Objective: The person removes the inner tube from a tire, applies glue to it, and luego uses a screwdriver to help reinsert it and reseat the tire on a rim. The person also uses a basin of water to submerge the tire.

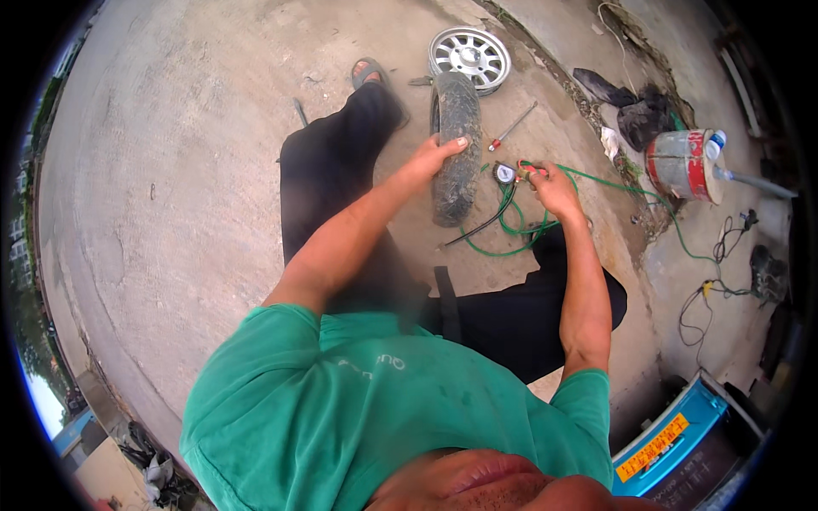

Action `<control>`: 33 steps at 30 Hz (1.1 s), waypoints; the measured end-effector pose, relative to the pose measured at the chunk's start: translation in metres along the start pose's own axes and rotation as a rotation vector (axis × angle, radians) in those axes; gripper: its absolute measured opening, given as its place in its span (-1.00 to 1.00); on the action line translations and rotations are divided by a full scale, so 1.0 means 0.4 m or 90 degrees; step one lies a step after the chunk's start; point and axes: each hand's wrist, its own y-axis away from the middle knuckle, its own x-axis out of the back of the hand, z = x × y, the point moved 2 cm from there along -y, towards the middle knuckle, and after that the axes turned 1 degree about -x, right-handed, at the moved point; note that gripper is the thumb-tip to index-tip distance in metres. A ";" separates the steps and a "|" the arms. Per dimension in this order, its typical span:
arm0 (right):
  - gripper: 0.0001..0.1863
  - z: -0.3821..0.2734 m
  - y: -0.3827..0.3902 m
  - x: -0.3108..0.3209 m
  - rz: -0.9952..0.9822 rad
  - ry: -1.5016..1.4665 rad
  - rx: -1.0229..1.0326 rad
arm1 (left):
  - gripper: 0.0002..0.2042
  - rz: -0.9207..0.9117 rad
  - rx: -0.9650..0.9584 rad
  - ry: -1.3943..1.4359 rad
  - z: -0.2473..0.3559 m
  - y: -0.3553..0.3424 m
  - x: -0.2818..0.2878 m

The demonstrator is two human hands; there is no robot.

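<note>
A worn black tire [458, 175] stands upright on the concrete between my legs. My left hand [436, 160] grips its left side, with the thumb laid over the tread. Closed around the red handle of a tire inflator [505, 175] is my right hand [555, 191], just right of the tire. The inflator has a round white dial, and a short black hose [479, 230] hangs from it toward the floor. A coiled green air hose [504, 253] lies beneath it. Some of my right fingers are hidden behind the hand.
A silver spoked wheel rim [470, 56] lies beyond the tire. Near it is a screwdriver [514, 126] with a red handle. At right stand a red-and-white bucket [682, 165] and dark cloth-like items [645, 121]. A blue machine part [673, 439] sits at lower right.
</note>
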 end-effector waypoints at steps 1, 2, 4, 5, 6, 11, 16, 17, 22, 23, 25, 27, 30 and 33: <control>-0.42 -0.013 0.005 0.009 -0.015 -0.122 -0.046 | -0.31 -0.031 -0.001 0.034 -0.013 -0.007 -0.005; -0.41 -0.030 0.010 0.019 -0.027 -0.244 -0.092 | -0.33 -0.061 -0.002 0.068 -0.025 -0.013 -0.008; -0.40 -0.046 0.017 0.016 -0.040 -0.429 -0.136 | -0.36 -0.122 0.020 0.090 -0.035 -0.022 -0.016; -0.39 -0.051 0.019 0.009 -0.040 -0.492 -0.133 | -0.38 -0.152 0.030 0.101 -0.041 -0.026 -0.017; -0.39 -0.054 0.019 0.005 -0.038 -0.556 -0.128 | -0.37 -0.184 0.054 0.098 -0.050 -0.034 -0.016; -0.49 -0.028 -0.025 -0.022 -0.044 -0.586 -0.153 | -0.35 -0.258 0.143 0.007 -0.116 -0.074 -0.014; -0.63 0.063 -0.065 -0.055 0.010 -0.585 -0.242 | -0.26 -0.257 0.138 -0.115 -0.104 -0.038 -0.098; -0.59 0.071 -0.064 -0.059 0.023 -0.591 -0.257 | -0.30 -0.254 0.138 -0.137 -0.114 -0.037 -0.100; -0.41 -0.017 -0.025 -0.066 0.048 -0.589 -0.288 | -0.58 -0.271 0.205 -0.040 -0.142 -0.061 -0.081; -0.42 -0.020 -0.023 -0.065 0.053 -0.586 -0.291 | -0.60 -0.259 0.205 -0.066 -0.141 -0.057 -0.087; -0.43 -0.035 -0.024 -0.063 0.062 -0.581 -0.291 | -0.61 -0.244 0.199 -0.085 -0.131 -0.049 -0.090; -0.39 -0.043 -0.029 -0.062 0.060 -0.572 -0.291 | -0.58 -0.242 0.193 -0.070 -0.132 -0.048 -0.090; -0.36 -0.046 -0.040 -0.063 0.064 -0.569 -0.291 | -0.57 -0.217 0.205 -0.040 -0.113 -0.039 -0.091; -0.34 -0.043 -0.057 -0.066 0.059 -0.567 -0.291 | -0.53 -0.181 0.233 -0.021 -0.177 -0.059 -0.069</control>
